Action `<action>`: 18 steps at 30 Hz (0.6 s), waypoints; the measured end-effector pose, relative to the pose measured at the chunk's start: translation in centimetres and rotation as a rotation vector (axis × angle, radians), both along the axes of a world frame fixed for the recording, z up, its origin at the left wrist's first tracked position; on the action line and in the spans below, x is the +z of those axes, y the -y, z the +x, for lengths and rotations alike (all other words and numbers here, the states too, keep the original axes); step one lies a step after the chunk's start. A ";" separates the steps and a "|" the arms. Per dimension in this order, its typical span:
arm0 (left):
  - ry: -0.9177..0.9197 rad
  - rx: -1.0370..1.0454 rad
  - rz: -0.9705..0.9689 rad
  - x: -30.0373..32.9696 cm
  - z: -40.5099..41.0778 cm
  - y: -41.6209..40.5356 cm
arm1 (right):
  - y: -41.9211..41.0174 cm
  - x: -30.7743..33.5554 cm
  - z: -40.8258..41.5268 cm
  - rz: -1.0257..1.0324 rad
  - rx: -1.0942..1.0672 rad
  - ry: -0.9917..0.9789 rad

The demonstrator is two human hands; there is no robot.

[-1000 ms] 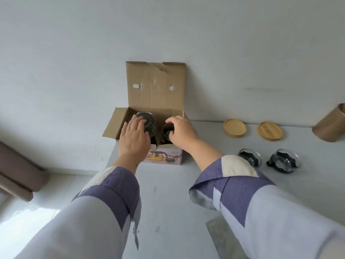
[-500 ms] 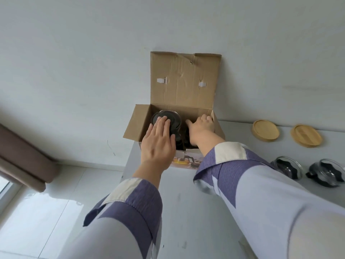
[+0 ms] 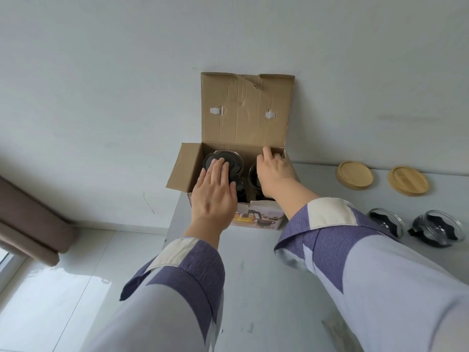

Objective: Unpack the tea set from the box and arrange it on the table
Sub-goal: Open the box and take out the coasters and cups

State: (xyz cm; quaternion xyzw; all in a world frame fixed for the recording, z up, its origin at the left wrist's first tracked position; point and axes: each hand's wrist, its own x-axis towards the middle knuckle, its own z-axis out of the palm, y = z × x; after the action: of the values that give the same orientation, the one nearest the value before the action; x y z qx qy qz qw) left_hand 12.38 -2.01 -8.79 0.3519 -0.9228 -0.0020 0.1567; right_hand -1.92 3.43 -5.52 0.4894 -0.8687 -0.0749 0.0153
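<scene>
An open cardboard box (image 3: 247, 118) stands at the table's back left corner, its lid leaning against the wall. Inside on the left sits a glass teapot with a black lid (image 3: 229, 160); my left hand (image 3: 214, 196) lies flat on that lid with straight fingers. My right hand (image 3: 275, 172) reaches into the right half of the box over a dark glass cup (image 3: 253, 177); its fingers curl down inside and what they touch is hidden. On the table to the right stand two glass cups with black handles (image 3: 387, 222) (image 3: 437, 231) and two round bamboo coasters (image 3: 354, 175) (image 3: 408, 180).
The grey-white table (image 3: 253, 275) ends at its left edge just beside the box, with a tiled floor (image 3: 76, 288) below. A brown curtain (image 3: 28, 219) hangs at far left. The white wall runs right behind the box.
The view has shifted, so the box sits more to the right and nearer. My left hand slid further onto the teapot lid. My right hand's fingers rose toward the box's back wall.
</scene>
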 end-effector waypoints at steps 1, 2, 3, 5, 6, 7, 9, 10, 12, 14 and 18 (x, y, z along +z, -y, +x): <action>-0.002 0.003 0.001 0.0 0.1 -0.1 | -0.3 0.0 -0.2 -0.015 0.027 0.004; -0.006 0.002 0.004 0.1 0.1 -0.2 | -0.6 0.0 -0.4 -0.040 0.046 0.020; -0.007 0.000 0.008 0.2 0.1 -0.2 | -0.9 0.1 -0.5 -0.077 0.058 0.048; 0.003 -0.002 0.011 0.3 0.1 -0.3 | -1.4 0.3 -0.8 -0.163 0.052 0.104; 0.012 -0.004 0.011 0.3 0.1 -0.3 | -1.6 0.6 -0.9 -0.202 0.040 0.128; 0.020 -0.005 0.012 0.3 0.1 -0.3 | -1.9 0.9 -1.0 -0.235 0.031 0.153; 0.025 -0.003 0.013 0.3 0.0 -0.2 | -2.5 1.4 -1.5 -0.310 0.009 0.205; 0.027 0.004 0.015 0.2 0.2 -0.1 | -2.5 1.4 -1.5 -0.358 -0.007 0.245; 0.031 -0.007 0.008 0.3 0.0 -0.5 | -3.8 1.7 -1.7 -0.499 -0.064 0.345; 0.040 0.004 0.014 0.2 0.0 -0.3 | -3.9 1.6 -1.4 -0.639 -0.096 0.464; 0.039 0.002 0.014 0.2 0.0 -0.3 | -4.5 1.3 -0.2 -0.867 -0.169 0.665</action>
State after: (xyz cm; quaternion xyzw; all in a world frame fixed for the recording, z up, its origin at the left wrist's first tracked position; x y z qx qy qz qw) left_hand 12.35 -1.70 -8.63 0.3539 -0.9253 -0.0014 0.1360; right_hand -2.15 7.90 -4.20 0.3640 -0.8144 0.4472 -0.0656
